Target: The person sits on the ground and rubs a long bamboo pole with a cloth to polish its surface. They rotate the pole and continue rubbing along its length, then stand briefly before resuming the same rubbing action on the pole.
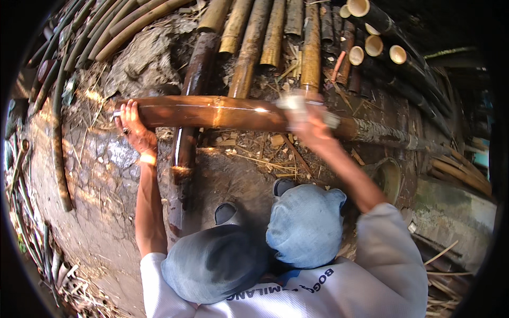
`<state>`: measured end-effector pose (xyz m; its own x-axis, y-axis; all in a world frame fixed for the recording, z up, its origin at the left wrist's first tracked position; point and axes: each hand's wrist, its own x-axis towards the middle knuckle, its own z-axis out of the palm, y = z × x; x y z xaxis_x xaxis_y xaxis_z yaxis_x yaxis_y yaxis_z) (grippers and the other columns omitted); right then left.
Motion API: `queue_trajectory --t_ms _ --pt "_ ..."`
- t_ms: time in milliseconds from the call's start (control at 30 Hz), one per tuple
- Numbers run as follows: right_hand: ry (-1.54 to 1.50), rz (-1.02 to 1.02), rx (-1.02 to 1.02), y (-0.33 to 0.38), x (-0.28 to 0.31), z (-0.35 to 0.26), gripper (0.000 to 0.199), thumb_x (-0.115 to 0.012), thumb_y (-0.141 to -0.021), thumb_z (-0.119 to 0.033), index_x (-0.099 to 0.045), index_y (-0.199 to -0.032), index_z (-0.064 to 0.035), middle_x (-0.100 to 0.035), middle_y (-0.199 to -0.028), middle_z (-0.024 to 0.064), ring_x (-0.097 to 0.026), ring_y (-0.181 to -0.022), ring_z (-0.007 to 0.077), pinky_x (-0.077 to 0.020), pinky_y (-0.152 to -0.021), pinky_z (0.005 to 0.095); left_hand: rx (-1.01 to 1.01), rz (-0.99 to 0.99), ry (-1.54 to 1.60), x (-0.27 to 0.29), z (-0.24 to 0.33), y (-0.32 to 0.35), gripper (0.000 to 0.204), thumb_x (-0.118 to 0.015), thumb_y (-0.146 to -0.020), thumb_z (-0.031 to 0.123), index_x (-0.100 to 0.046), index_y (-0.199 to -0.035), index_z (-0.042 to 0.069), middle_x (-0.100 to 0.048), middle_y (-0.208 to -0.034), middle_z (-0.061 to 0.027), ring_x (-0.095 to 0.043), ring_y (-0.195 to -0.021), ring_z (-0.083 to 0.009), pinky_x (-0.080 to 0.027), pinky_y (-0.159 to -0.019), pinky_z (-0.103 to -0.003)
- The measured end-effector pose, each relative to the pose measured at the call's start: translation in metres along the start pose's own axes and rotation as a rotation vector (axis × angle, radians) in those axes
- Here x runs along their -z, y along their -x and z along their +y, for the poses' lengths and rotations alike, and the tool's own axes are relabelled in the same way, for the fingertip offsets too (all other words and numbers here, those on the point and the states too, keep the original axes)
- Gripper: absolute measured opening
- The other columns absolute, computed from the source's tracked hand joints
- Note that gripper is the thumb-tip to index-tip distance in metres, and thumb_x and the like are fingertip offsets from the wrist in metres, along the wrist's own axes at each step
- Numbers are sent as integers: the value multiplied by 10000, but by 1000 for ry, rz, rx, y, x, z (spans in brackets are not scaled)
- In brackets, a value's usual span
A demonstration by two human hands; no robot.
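Observation:
A long, wet brown bamboo pole (pixel 217 112) lies crosswise in front of me, over other poles on the ground. Around its left end is my left hand (pixel 139 131), fingers curled over the top, with a ring on one finger. A small greyish bit pokes out beside that end; what it is cannot be made out. Smeared by motion, my right hand (pixel 312 124) is on the pole right of the middle, closed on a whitish pad or cloth (pixel 295 108). Further right, the pole's surface looks duller and mottled.
Several bamboo poles (pixel 249 47) lie lengthwise beyond the crosswise one. A dark pole (pixel 183 153) runs beneath it toward my knees. Cut poles are stacked at upper right (pixel 374 46). Curved poles (pixel 57 143) lie at left. A concrete block (pixel 450 212) stands at right; chips litter the ground.

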<state>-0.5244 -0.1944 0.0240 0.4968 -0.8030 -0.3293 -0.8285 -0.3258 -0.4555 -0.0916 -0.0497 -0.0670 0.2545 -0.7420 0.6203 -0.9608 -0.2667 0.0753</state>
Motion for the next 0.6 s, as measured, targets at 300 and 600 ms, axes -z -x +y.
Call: queue_trajectory --t_ms 300,600 --pt "191 443 206 -4 -59 54 509 -638 -889 -176 -568 -1387 -94 -532 -1461 210 -463 -1401 369 -224 -1222 576 -256 -211 24 25 -20 -35 882 -606 -645 24 -416 -1503 96 -472 -1529 -64 -358 -1473 -257 -142 -1269 -469" --pt "-131 476 -381 39 44 137 624 -652 -946 -414 -567 -1250 124 -658 -1095 277 -692 -888 326 -572 -792 521 -364 -221 202 5 -34 -57 814 -671 -663 26 -467 -1451 59 -535 -1414 -140 -455 -1382 -311 -240 -1205 -488"
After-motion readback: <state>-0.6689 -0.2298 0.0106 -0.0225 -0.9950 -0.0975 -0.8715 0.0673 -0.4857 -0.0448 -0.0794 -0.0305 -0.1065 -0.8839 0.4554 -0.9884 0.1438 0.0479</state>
